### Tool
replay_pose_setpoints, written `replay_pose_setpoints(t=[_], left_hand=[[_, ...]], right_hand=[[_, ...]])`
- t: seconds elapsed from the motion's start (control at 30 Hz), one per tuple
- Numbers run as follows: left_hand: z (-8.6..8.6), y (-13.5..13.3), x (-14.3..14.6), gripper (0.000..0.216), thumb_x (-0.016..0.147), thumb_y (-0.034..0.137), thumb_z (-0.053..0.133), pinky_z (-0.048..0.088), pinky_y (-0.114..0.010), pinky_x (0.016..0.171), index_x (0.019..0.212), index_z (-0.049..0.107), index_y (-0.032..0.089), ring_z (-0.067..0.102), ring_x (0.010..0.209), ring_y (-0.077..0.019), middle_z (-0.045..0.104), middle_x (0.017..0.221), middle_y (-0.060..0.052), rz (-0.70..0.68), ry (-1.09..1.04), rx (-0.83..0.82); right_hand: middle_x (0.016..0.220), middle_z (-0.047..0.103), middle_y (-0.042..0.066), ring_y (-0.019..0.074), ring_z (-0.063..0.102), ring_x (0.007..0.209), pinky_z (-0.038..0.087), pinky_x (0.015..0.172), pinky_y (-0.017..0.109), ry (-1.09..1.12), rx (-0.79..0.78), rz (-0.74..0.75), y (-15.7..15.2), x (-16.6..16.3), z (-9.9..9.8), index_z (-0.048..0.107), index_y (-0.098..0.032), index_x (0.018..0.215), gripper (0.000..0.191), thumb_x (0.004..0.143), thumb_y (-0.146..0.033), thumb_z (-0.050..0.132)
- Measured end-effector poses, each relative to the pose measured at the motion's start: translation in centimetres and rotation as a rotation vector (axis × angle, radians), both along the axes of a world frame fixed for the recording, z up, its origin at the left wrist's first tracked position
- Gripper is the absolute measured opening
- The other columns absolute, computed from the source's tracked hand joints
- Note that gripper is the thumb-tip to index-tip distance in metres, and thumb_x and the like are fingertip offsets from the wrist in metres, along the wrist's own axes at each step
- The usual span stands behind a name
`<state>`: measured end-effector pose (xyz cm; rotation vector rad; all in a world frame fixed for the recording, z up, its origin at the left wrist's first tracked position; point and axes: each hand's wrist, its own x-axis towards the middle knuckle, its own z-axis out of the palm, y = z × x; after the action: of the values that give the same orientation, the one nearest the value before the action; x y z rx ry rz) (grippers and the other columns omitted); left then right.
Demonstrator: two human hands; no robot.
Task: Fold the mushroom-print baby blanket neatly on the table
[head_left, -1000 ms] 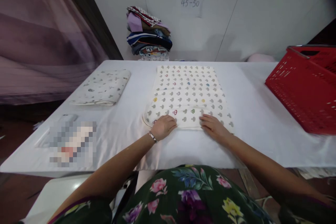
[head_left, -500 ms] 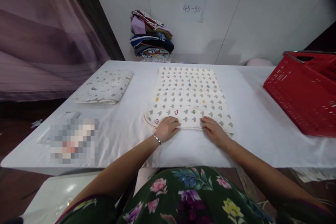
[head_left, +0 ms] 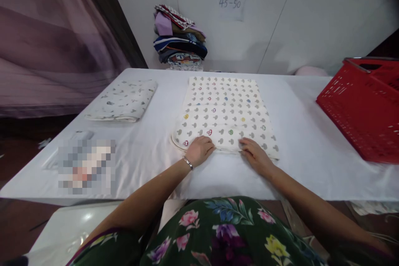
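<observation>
A folded cream cloth [head_left: 222, 110] with a grey and coloured mushroom print lies flat in the middle of the white-covered table. My left hand [head_left: 200, 151], a metal bracelet at its wrist, has its fingers closed over the near edge of this cloth, left of centre. Farther right along the same edge, my right hand [head_left: 254, 153] pinches the fabric, fingers on top. Both thumbs are partly hidden. The cloth's near left corner is rounded and shows several layers.
Another folded printed cloth [head_left: 123, 102] lies at the table's left. In front of it are clear plastic packaging [head_left: 79, 135] and a blurred-out patch. A red basket [head_left: 358, 112] stands on the right. Behind the table is a stack of folded fabrics [head_left: 179, 41] against the wall.
The view has tilted slightly downward. Both hands stay at the near edge of the mushroom-print cloth, with hardly any movement.
</observation>
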<state>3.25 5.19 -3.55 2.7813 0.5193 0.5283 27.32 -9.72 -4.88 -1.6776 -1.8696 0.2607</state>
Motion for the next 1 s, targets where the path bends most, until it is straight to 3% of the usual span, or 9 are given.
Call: replay_pose_setpoints(t=[0.23, 0.43, 0.73, 1.0], left_hand=[[0.0, -0.3, 0.0, 0.027, 0.092, 0.031, 0.038, 0.038, -0.032, 0.078, 0.085, 0.061, 0.018, 0.050, 0.087, -0.0169, 0.059, 0.089, -0.005, -0.009, 0.012, 0.066], [0.2, -0.6, 0.2, 0.025, 0.090, 0.035, 0.042, 0.038, -0.032, 0.077, 0.089, 0.061, 0.020, 0.050, 0.087, -0.0172, 0.059, 0.090, -0.005, -0.027, 0.028, 0.110], [0.6, -1.2, 0.4, 0.024, 0.091, 0.024, 0.040, 0.036, -0.031, 0.072, 0.080, 0.060, 0.018, 0.048, 0.080, -0.0164, 0.057, 0.082, -0.005, 0.001, 0.058, 0.201], [0.4, -1.5, 0.4, 0.019, 0.089, 0.022, 0.043, 0.036, -0.031, 0.070, 0.079, 0.059, 0.018, 0.046, 0.080, -0.0171, 0.055, 0.081, -0.005, 0.009, 0.091, 0.248]], right_hand=[[0.122, 0.055, 0.009, 0.0236, 0.041, 0.123, 0.039, 0.100, 0.046, -0.090, 0.068, 0.041, 0.0, 0.0, -0.4, 0.058, -0.021, 0.103, 0.019, 0.087, -0.024, 0.047], [0.118, 0.058, 0.009, 0.0226, 0.045, 0.119, 0.042, 0.097, 0.047, -0.034, 0.109, -0.015, 0.2, -0.4, -0.3, 0.059, -0.022, 0.099, 0.019, 0.089, -0.022, 0.043], [0.120, 0.057, 0.010, 0.0255, 0.046, 0.118, 0.043, 0.093, 0.047, -0.334, 0.122, 0.018, -0.1, -0.6, 0.0, 0.064, -0.020, 0.099, 0.023, 0.089, -0.018, 0.043], [0.116, 0.058, 0.010, 0.0244, 0.049, 0.108, 0.044, 0.088, 0.042, -0.451, 0.093, 0.078, -0.2, -0.5, 0.5, 0.062, -0.017, 0.105, 0.025, 0.090, -0.023, 0.043]])
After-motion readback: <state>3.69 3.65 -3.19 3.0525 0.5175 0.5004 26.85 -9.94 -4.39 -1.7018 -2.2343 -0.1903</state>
